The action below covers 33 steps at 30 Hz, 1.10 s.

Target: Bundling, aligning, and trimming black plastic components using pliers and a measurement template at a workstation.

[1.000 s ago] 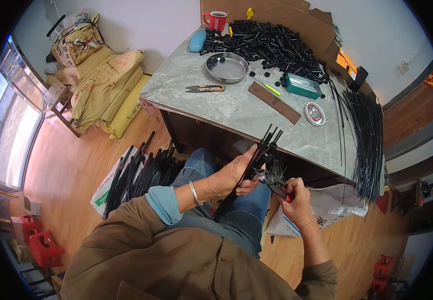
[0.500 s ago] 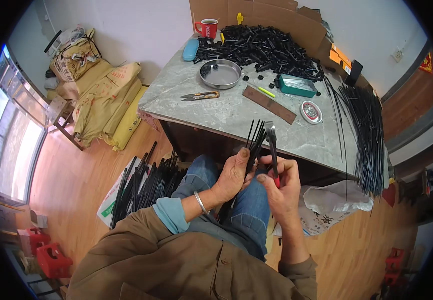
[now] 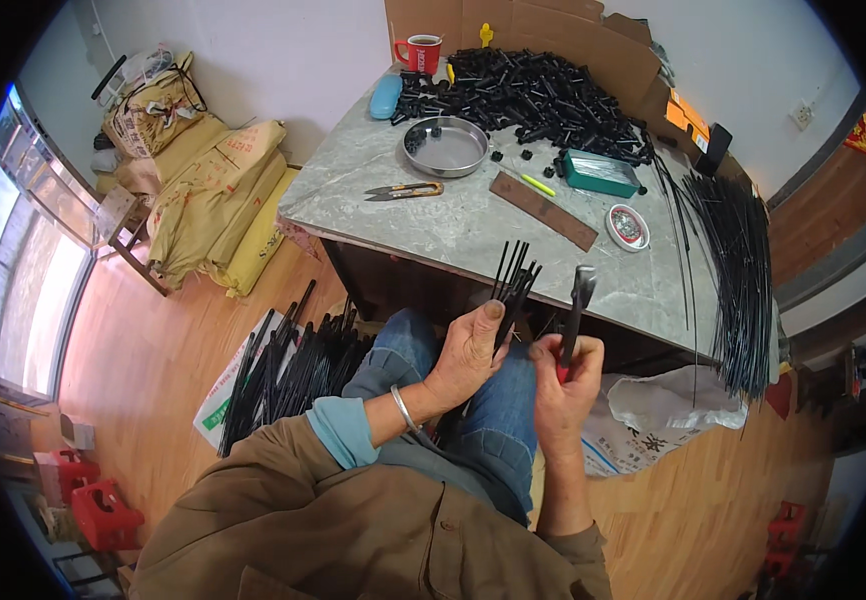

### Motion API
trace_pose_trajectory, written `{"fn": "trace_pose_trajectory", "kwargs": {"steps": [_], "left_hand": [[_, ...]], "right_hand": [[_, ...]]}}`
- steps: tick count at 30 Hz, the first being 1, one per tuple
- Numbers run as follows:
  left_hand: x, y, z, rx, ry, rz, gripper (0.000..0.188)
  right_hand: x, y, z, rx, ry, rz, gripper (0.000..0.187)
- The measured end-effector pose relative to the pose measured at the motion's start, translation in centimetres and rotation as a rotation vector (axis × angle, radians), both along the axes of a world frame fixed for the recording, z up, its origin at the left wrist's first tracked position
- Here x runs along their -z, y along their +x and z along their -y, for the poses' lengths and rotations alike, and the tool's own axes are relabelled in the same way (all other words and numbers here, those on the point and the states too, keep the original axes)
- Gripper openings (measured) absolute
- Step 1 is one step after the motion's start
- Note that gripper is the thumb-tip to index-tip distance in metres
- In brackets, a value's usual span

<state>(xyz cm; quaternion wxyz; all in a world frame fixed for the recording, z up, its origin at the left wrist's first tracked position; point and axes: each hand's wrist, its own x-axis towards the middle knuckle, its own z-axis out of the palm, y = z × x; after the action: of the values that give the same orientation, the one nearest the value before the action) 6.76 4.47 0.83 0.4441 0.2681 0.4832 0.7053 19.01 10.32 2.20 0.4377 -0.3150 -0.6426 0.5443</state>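
Note:
My left hand [image 3: 470,352] is closed round a bundle of thin black rods [image 3: 519,282], thumb pressed along its side. The rods' upper ends fan out a little above the fist, near the table's front edge. To the right, my right hand [image 3: 566,378] grips a pair of pliers [image 3: 575,315] by the red handles. The metal head of the pliers points up and stands a short way apart from the rods. Both hands are over my lap, and my fingers hide most of the handles.
The grey table [image 3: 423,225] bears a heap of black tubular parts [image 3: 543,95], a round metal dish [image 3: 446,147], thread snips [image 3: 405,191], a rusty flat bar [image 3: 543,211] and a green box [image 3: 601,174]. Long black rods [image 3: 733,280] hang over its right edge. More rods [image 3: 293,375] lie at my left.
My right hand and the pliers have moved right, away from the rods, so a gap now shows between them. My left hand has barely moved and keeps its hold on the bundle.

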Motion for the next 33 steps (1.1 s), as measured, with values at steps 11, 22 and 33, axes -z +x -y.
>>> {"fn": "trace_pose_trajectory", "kwargs": {"steps": [11,22,33], "left_hand": [[-0.7,0.4,-0.3,-0.01,-0.036,0.011,0.058],[-0.4,0.3,-0.3,0.052,0.008,0.052,0.057],[-1.2,-0.3,-0.5,0.143,-0.016,0.059,0.055]], "right_hand": [[-3.2,5.2,-3.0,0.049,0.986,0.662,0.044],[-2.3,6.5,-3.0,-0.028,0.988,0.696,0.035],[-1.0,8.7,-2.2,-0.976,-0.974,0.104,0.03]]}}
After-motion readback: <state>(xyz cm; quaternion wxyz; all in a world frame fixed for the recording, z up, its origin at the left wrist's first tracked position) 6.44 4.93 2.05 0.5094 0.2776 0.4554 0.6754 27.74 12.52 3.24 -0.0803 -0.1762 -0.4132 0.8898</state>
